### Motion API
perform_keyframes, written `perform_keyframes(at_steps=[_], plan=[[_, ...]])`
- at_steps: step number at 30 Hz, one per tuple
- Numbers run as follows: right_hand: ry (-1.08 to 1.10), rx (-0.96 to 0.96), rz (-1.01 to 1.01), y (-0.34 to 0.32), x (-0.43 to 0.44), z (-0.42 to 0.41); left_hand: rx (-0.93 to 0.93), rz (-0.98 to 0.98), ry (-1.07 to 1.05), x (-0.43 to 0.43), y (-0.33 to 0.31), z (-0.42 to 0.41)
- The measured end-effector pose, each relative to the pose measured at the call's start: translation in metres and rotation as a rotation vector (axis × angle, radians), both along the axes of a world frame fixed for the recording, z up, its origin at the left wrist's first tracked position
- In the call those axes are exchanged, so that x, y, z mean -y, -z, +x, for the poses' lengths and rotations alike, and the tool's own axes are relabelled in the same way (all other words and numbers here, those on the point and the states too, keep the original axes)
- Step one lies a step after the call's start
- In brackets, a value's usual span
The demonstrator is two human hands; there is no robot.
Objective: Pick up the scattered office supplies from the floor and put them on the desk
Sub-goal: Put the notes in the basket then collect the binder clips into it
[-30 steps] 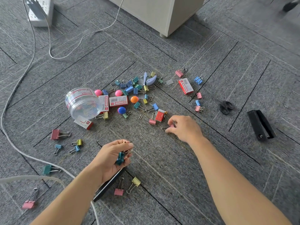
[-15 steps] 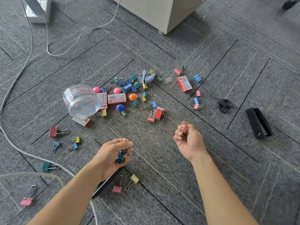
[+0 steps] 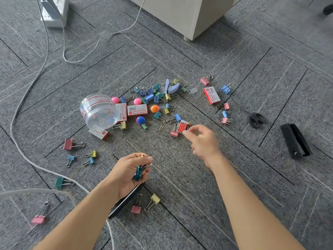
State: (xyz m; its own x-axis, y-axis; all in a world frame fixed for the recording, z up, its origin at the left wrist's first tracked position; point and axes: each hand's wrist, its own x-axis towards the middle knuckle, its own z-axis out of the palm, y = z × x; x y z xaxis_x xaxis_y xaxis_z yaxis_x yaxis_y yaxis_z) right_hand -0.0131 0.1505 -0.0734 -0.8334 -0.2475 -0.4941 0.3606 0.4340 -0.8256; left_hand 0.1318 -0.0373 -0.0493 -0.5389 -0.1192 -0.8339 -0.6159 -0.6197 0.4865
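Small coloured binder clips, staple boxes and round push pins lie scattered across the grey carpet. My left hand (image 3: pixel 129 170) is shut on a bunch of binder clips (image 3: pixel 138 173), teal ones showing, held just above the floor. My right hand (image 3: pixel 203 141) is blurred, its fingertips reaching toward a small red box (image 3: pixel 182 126) and a pink binder clip (image 3: pixel 174 133). Whether that hand still holds a clip is hidden. A tipped clear jar (image 3: pixel 98 112) of paper clips lies at the left of the pile.
Black scissors (image 3: pixel 255 119) and a black stapler (image 3: pixel 295 140) lie to the right. A flat black object (image 3: pixel 126 201) sits under my left wrist. A white cable (image 3: pixel 18 109) curves along the left. A beige cabinet (image 3: pixel 189 13) and a power strip (image 3: pixel 54 9) stand beyond.
My right hand picked up a pink clip, lifted it back, and has now moved forward toward the red box again. My left hand stayed in place with its clips.
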Motion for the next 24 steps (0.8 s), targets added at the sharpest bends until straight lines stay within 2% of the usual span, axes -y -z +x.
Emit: perform_keyframes(at_steps=[2, 3, 5, 7, 15, 19, 22, 24], plan=[[-0.382, -0.310, 0.365, 0.000, 0.017, -0.003, 0.010, -0.009, -0.004, -0.001, 0.000, 0.001], [-0.520, -0.395, 0.498, -0.001, 0.024, -0.004, 0.015, -0.011, -0.005, -0.001, 0.000, 0.002], [-0.682, -0.500, 0.692, 0.001, 0.034, -0.007, 0.021, -0.011, -0.006, -0.002, 0.000, 0.002], [-0.746, -0.574, 0.778, 0.005, 0.039, -0.009, 0.021, -0.011, -0.006, -0.001, -0.002, 0.003], [-0.669, -0.531, 0.682, 0.019, 0.027, -0.009, 0.031, -0.070, 0.019, 0.001, 0.002, -0.001], [-0.619, -0.576, 0.675, 0.027, 0.015, -0.007, 0.058, -0.138, 0.059, -0.002, 0.006, -0.005], [-0.412, -0.537, 0.506, 0.031, 0.005, -0.004, 0.066, -0.224, 0.107, -0.002, 0.011, -0.014], [-0.204, -0.440, 0.302, 0.027, 0.006, -0.005, 0.078, -0.395, 0.208, 0.000, 0.015, -0.029]])
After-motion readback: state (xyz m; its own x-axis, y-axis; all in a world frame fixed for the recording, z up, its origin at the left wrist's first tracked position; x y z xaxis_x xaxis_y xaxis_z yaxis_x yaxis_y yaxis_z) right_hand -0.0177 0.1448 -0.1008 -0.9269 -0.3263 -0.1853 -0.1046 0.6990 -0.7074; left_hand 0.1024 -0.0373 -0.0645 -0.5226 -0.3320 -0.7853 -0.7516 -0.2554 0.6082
